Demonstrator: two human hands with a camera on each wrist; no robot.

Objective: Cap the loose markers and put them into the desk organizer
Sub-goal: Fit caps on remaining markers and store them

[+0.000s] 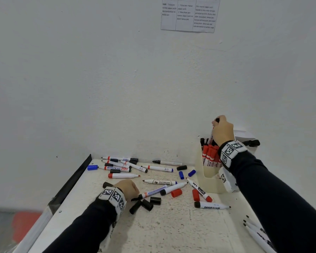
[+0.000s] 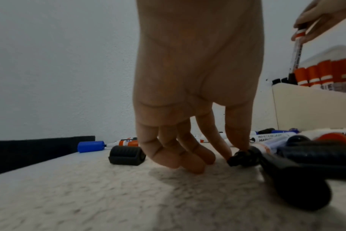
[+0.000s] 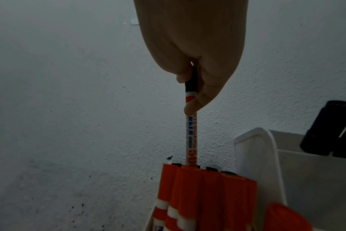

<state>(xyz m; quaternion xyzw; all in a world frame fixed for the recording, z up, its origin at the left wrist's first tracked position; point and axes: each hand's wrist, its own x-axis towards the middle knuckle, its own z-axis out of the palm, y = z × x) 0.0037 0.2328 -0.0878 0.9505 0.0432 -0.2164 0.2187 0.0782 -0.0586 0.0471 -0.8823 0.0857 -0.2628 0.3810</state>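
My right hand (image 1: 222, 128) grips a black-capped marker (image 3: 191, 132) upright by its cap. Its lower end stands among red-capped markers (image 3: 203, 195) inside the cream desk organizer (image 1: 211, 181) at the back right. My left hand (image 1: 128, 189) rests on the white table (image 1: 171, 230). Its thumb and index finger (image 2: 232, 150) pinch the black tip end of an uncapped marker with a blue label (image 1: 153, 192), which lies flat. Several uncapped markers and loose black caps (image 1: 148, 204), a red cap (image 1: 176, 193) and blue caps (image 1: 181, 174) are scattered around.
The table stands against a white wall, with a black strip (image 1: 75, 181) along its left edge. A white box with a black clip (image 1: 252, 142) sits behind the organizer. More uncapped markers (image 1: 254, 232) lie under my right forearm. A printed sheet (image 1: 189, 13) hangs on the wall.
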